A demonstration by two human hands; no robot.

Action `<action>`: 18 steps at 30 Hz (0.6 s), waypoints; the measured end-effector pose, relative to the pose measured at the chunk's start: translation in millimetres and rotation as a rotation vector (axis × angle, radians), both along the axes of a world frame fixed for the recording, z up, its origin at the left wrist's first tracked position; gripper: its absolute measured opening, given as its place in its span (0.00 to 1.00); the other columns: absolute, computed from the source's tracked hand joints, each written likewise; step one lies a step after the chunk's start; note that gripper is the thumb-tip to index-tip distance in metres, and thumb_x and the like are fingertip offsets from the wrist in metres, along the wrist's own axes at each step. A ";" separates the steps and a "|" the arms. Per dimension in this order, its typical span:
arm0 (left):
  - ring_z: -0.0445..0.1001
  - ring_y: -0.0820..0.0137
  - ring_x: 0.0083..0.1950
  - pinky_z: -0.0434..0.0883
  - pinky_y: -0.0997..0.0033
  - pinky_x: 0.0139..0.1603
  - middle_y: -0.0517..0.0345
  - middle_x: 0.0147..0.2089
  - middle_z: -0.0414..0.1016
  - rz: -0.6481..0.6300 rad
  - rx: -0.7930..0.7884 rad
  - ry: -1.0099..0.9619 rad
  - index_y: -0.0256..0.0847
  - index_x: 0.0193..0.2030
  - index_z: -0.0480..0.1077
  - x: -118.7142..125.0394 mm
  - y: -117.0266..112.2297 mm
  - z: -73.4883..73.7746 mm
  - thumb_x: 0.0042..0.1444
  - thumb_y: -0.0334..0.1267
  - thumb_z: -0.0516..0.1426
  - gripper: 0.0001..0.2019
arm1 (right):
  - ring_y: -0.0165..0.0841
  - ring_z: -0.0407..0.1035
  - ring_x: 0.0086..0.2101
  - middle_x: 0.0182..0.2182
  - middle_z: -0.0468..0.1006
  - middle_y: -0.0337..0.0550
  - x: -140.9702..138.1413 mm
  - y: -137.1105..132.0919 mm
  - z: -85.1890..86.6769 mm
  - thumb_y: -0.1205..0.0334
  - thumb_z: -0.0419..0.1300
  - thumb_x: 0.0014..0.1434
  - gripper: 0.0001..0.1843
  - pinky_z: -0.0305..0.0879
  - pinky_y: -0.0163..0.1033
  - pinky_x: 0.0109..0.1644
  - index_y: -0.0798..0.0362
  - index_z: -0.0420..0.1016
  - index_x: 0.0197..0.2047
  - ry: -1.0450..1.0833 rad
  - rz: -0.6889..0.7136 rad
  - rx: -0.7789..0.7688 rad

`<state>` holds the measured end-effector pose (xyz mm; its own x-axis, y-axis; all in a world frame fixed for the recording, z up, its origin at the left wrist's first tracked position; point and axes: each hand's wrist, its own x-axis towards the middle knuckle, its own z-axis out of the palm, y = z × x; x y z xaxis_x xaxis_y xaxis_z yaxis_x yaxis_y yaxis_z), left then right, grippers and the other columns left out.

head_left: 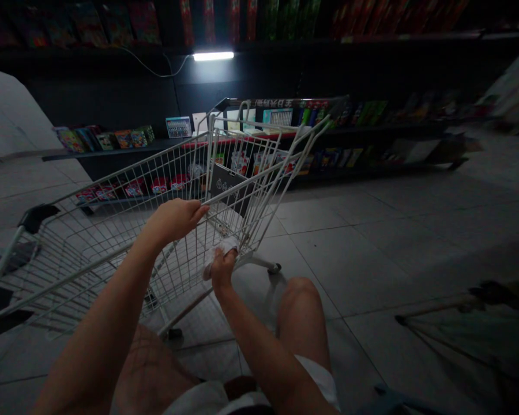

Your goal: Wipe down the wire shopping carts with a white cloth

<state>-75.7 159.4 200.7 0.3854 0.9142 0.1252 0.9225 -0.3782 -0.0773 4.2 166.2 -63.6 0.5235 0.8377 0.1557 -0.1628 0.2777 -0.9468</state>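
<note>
Cart [185,253]: pale wire basket on wheels, side-on in front of us, its handle [281,104] at the far right end with lettering upside down to our eyes.
Left hand [179,218]: we have it closed over the cart's near top rail [259,176]; how tightly, we cannot tell.
Right hand [222,268]: lower down, fingers bunched around a white cloth [229,245] with hardly any gap left.
Cloth position: at the cart's near side, toward the handle end, crumpled and partly covered by our fingers.
Panel [225,185]: 1 dark plate with pale symbols, in the cart beyond our 2 hands.
Wheels [274,268]: we make out 2 on the tiled floor [350,225], near our raised knee [303,297].
Shelves [134,151]: behind the cart, bearing colorful packages [179,127].
Lamp [213,56]: 1 lit tube under an upper shelf, its cable trailing left.
</note>
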 end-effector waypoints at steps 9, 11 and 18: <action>0.74 0.64 0.34 0.62 0.65 0.34 0.51 0.30 0.76 -0.007 -0.003 -0.007 0.42 0.37 0.73 -0.8 0.0 -1.0 0.67 0.54 0.39 0.27 | 0.42 0.55 0.64 0.56 0.66 0.61 -21.5 -12.6 -37.6 0.61 0.49 0.60 0.23 0.53 0.56 0.69 0.57 0.63 0.57 -0.306 -0.052 0.017; 0.74 0.63 0.34 0.62 0.64 0.35 0.52 0.29 0.76 -0.010 -0.005 -0.018 0.42 0.36 0.73 -0.8 -0.6 -1.0 0.67 0.54 0.39 0.27 | 0.39 0.57 0.62 0.54 0.69 0.56 -22.5 -10.2 -28.7 0.62 0.49 0.60 0.21 0.57 0.52 0.68 0.55 0.65 0.56 -0.308 -0.046 0.073; 0.74 0.62 0.34 0.63 0.64 0.36 0.49 0.31 0.76 -0.002 -0.020 -0.004 0.41 0.36 0.74 -0.5 -1.3 0.5 0.67 0.53 0.39 0.27 | 0.45 0.61 0.58 0.53 0.71 0.58 -20.0 -25.7 -44.3 0.64 0.51 0.55 0.21 0.60 0.57 0.64 0.55 0.72 0.52 -0.559 0.042 0.136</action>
